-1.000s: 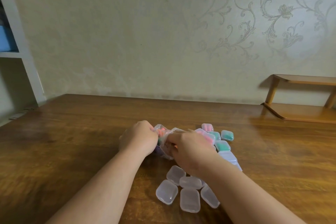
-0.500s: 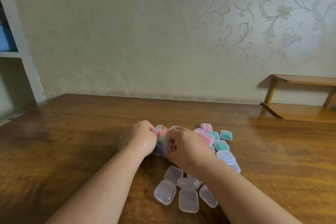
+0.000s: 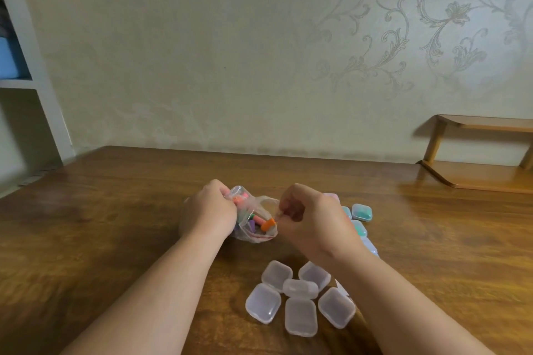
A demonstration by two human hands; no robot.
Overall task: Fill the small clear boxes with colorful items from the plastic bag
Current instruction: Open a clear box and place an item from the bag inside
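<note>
A crumpled clear plastic bag (image 3: 255, 236) was gripped by curled fingers of the left hand (image 3: 212, 212); beside them, an orange piece (image 3: 267, 224) was pinched by fingers of the right hand (image 3: 314, 219).

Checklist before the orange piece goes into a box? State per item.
1. Grip of left hand on plastic bag: ok.
2. Pinch of right hand on orange item: ok.
3. Item clear of the bag: not ok, at its mouth.
4. Supply of empty boxes on table: ok.
5. One of them open: not ok, all look shut.
6. Separation of filled boxes from empties: ok.
</note>
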